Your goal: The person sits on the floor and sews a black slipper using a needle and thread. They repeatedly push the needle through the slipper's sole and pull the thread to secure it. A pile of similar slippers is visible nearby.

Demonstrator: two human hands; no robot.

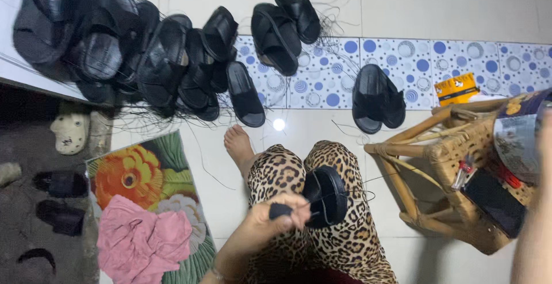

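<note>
- Floor: white glazed tiles point(460, 8) with a band of blue-dotted tiles point(471, 56) crossing at 1 o'clock.
- Heap of black open-toed sandals point(115, 48), at 10 to 11 o'clock, loose dark threads trailing from it; further pairs point(284, 28) at 12 o'clock and one pair point(375, 98) at 1 o'clock.
- Woven rattan stool point(443, 151), at 3 o'clock, tipped askew, holding a dark flat object and small red-handled tools.
- Flower-printed mat point(146, 174) with a crumpled pink cloth point(144, 241), at 8 o'clock.
- Leopard-print trousered lap point(345, 244), centre bottom; bare foot at 12 o'clock of it.
- Black sandal upper point(326, 196), resting on the lap, thin thread point(374, 178) running off to 3 o'clock.
- Left hand point(276, 215): fingers closed together, pinching the sandal's dark strap end.
- Right hand point(543, 146): only a blurred edge shows at 3 o'clock; grip cannot be told, though it lies against a printed packet point(517, 134).
- Handling note, as judgement: keep the pinch firm close to the stitch line and the thread taut, clear of the stool's legs.
</note>
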